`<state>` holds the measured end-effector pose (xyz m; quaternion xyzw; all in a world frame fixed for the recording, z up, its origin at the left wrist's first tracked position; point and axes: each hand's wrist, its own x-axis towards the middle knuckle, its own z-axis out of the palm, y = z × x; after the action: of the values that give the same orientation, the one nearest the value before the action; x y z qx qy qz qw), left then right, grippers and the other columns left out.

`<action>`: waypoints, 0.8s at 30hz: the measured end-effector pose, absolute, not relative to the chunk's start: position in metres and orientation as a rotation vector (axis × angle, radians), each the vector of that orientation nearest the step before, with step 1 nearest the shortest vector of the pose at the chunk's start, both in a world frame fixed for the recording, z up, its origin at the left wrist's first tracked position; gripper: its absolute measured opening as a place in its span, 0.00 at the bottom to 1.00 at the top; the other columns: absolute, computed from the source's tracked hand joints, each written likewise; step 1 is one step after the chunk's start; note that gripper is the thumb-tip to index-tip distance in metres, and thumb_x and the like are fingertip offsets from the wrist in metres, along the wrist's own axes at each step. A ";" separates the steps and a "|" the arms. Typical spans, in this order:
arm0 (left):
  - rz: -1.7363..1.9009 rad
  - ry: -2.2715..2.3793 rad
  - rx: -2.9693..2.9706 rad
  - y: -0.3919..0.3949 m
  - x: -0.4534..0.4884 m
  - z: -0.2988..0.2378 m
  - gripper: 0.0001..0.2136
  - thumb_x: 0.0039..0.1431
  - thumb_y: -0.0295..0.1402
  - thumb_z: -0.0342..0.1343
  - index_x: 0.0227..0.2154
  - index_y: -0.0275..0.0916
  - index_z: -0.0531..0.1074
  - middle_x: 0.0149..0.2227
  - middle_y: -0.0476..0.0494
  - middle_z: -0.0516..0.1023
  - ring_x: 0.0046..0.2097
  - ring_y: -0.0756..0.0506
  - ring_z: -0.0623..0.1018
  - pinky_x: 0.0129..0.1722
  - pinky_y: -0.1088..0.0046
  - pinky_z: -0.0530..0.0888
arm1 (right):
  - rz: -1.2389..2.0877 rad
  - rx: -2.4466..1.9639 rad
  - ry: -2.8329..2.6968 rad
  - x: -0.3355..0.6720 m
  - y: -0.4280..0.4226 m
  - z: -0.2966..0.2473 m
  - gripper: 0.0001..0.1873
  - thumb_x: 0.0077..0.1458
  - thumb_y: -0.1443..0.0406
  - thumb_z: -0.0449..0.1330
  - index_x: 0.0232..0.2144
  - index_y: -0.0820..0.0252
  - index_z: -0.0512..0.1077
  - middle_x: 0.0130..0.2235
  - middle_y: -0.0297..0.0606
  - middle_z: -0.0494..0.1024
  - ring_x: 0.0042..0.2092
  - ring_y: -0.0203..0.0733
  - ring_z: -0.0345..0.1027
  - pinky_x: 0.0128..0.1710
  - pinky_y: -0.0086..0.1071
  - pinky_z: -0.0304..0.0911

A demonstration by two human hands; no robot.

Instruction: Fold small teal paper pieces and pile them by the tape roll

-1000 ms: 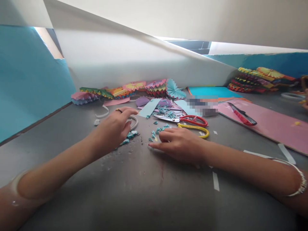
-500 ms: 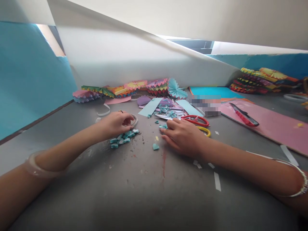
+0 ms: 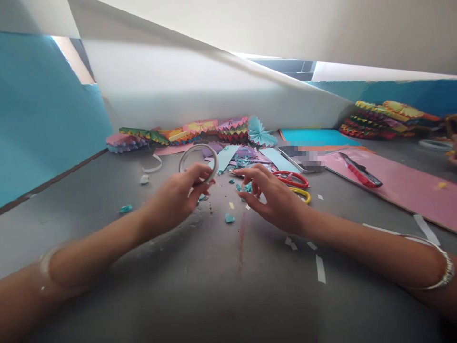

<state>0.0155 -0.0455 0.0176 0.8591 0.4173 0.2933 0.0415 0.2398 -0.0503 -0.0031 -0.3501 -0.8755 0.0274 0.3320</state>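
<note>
Grey table [image 3: 200,290], ring [image 3: 215,163] in left fingers [image 3: 198,170]

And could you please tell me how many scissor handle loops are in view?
2: the red loop and, nearer the camera, the yellow loop, both just beyond the right hand. Any others hidden behind it cannot be seen.

The left hand [image 3: 179,194] holds a thin whitish ring [image 3: 215,163] upright, near scattered teal paper scraps [image 3: 229,218].
</note>
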 end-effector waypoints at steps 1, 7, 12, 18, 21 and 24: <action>0.906 1.188 2.667 -0.053 0.021 0.018 0.07 0.60 0.30 0.46 0.41 0.37 0.62 0.33 0.45 0.78 0.33 0.47 0.78 0.32 0.74 0.71 | 0.109 -0.868 -2.246 0.239 -0.051 -0.002 0.19 0.59 0.64 0.52 0.52 0.60 0.57 0.44 0.40 0.65 0.35 0.34 0.63 0.39 0.33 0.64; 0.956 0.990 2.879 -0.071 0.030 0.019 0.05 0.61 0.27 0.46 0.40 0.37 0.62 0.30 0.46 0.78 0.30 0.48 0.78 0.28 0.76 0.70 | 0.197 -0.695 -2.113 0.233 -0.055 -0.002 0.15 0.55 0.62 0.57 0.42 0.57 0.57 0.39 0.35 0.64 0.34 0.32 0.62 0.36 0.30 0.64; 0.868 0.946 2.888 -0.069 0.028 0.017 0.08 0.60 0.25 0.47 0.42 0.38 0.63 0.31 0.47 0.79 0.30 0.49 0.78 0.29 0.76 0.70 | 0.299 -0.702 -2.089 0.232 -0.056 0.000 0.13 0.55 0.61 0.58 0.38 0.57 0.57 0.37 0.33 0.64 0.34 0.31 0.62 0.34 0.31 0.64; 0.742 0.928 2.770 -0.070 0.032 0.014 0.05 0.61 0.28 0.45 0.40 0.39 0.62 0.29 0.48 0.77 0.27 0.50 0.75 0.27 0.77 0.68 | 0.538 -0.664 -2.116 0.231 -0.058 0.005 0.07 0.57 0.64 0.55 0.32 0.57 0.59 0.36 0.34 0.66 0.37 0.33 0.64 0.37 0.32 0.66; 0.683 0.979 2.766 -0.069 0.033 0.015 0.06 0.62 0.32 0.45 0.38 0.38 0.65 0.27 0.48 0.76 0.27 0.50 0.73 0.26 0.76 0.67 | 0.531 -0.620 -2.130 0.231 -0.057 0.005 0.07 0.57 0.64 0.56 0.32 0.57 0.58 0.36 0.34 0.66 0.38 0.33 0.63 0.39 0.32 0.66; 0.712 1.062 2.803 -0.069 0.034 0.017 0.08 0.62 0.32 0.44 0.36 0.36 0.67 0.26 0.47 0.75 0.25 0.50 0.72 0.25 0.76 0.66 | 0.407 -0.617 -2.160 0.231 -0.056 0.004 0.08 0.57 0.64 0.56 0.32 0.58 0.58 0.36 0.35 0.64 0.39 0.34 0.62 0.40 0.32 0.64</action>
<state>0.0336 -0.0694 0.0167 0.9093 0.3447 0.2310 0.0303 0.2306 -0.0563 0.0043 -0.2456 -0.8604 0.1622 0.4161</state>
